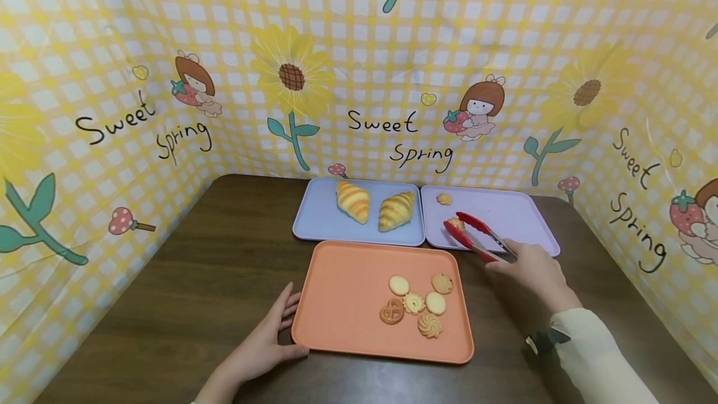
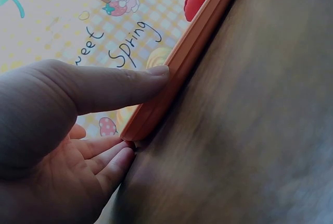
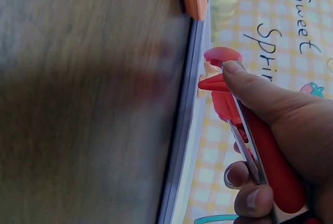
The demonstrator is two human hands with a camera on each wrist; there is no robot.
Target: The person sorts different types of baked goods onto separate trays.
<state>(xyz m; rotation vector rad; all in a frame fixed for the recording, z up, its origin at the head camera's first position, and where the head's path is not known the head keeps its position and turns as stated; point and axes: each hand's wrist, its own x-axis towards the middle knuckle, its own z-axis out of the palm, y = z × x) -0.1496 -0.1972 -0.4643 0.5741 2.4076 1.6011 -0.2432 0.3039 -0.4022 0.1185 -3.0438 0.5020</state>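
My right hand (image 1: 535, 270) grips a pair of red-tipped tongs (image 1: 473, 239) over the purple tray (image 1: 505, 211). Between the tongs' red ends is a small cookie (image 1: 457, 223), partly hidden; the right wrist view shows a bit of it beside the red tongs (image 3: 223, 99). Another small cookie (image 1: 444, 199) lies at that tray's back left. My left hand (image 1: 263, 338) touches the front left corner of the orange tray (image 1: 342, 292), thumb at the front rim and fairly straight fingers along the left side. Several cookies (image 1: 429, 325), including a pretzel-shaped one (image 1: 391, 312), lie on the orange tray's right half.
A blue tray (image 1: 320, 223) holding two croissants (image 1: 353, 201) (image 1: 396, 211) stands behind the orange tray, beside the purple one. All three trays rest on a dark wooden table (image 1: 185, 279). A yellow checked cloth (image 1: 370, 73) hangs behind and at both sides.
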